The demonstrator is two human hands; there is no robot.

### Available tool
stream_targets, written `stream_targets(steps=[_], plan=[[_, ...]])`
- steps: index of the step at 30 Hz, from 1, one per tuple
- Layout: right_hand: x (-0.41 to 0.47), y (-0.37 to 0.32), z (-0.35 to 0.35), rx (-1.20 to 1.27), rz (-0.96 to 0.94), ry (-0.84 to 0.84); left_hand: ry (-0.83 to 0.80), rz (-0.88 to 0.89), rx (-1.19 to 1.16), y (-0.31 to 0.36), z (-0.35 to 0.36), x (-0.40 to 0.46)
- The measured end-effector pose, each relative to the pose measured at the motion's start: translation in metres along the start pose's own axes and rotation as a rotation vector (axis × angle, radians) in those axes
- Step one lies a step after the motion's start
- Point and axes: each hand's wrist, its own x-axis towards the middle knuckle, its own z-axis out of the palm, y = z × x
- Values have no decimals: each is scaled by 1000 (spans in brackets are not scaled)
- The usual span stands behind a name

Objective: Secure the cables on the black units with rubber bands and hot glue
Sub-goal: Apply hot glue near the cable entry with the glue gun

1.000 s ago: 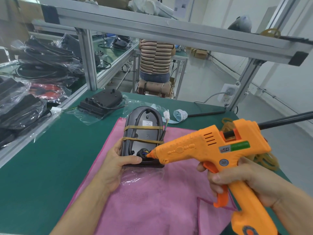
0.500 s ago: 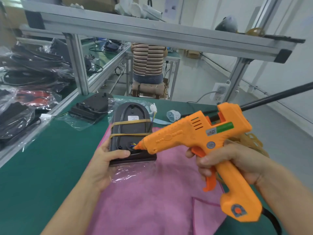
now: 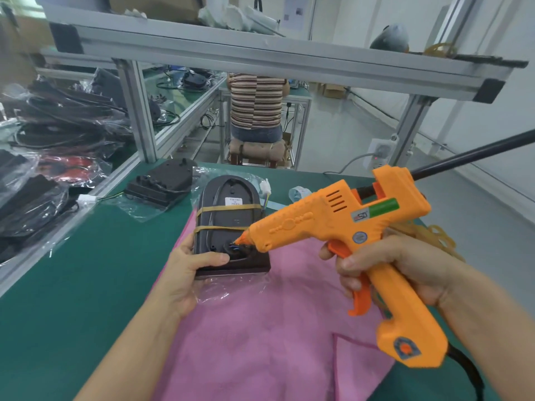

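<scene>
Two rubber bands (image 3: 225,217) already wrapped across the black unit (image 3: 224,224) on the pink cloth (image 3: 260,328), cable tucked under them, so banding on this one looks done. Gluing in progress: left hand (image 3: 188,273) gripping the unit's near left edge, thumb on top, right hand (image 3: 405,267) wrapped round the orange glue gun (image 3: 341,224), finger by the trigger, nozzle tip right at the wire exit. Second unit (image 3: 162,183) further back, no bands visible, probably still to do.
</scene>
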Motion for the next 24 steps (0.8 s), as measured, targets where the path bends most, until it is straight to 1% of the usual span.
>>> stream_targets(steps=[6,9,11,14,19,24], plan=[[2,6,-1,21,43,11,3,-10,-18,3,-2,1],[7,13,-4,-5,174,82,1,-18,-9,0,-2,2],[9,17,-8,-39,219,75,7,-14,-6,-1,-1,2],[10,21,-12,-65,217,53,11,-12,-4,-1,-3,3],[8,31,-22,-28,171,36,20,-8,-2,-1,-7,3],[11,39,-23,87,168,31,29,5,-31,-4,-10,3]])
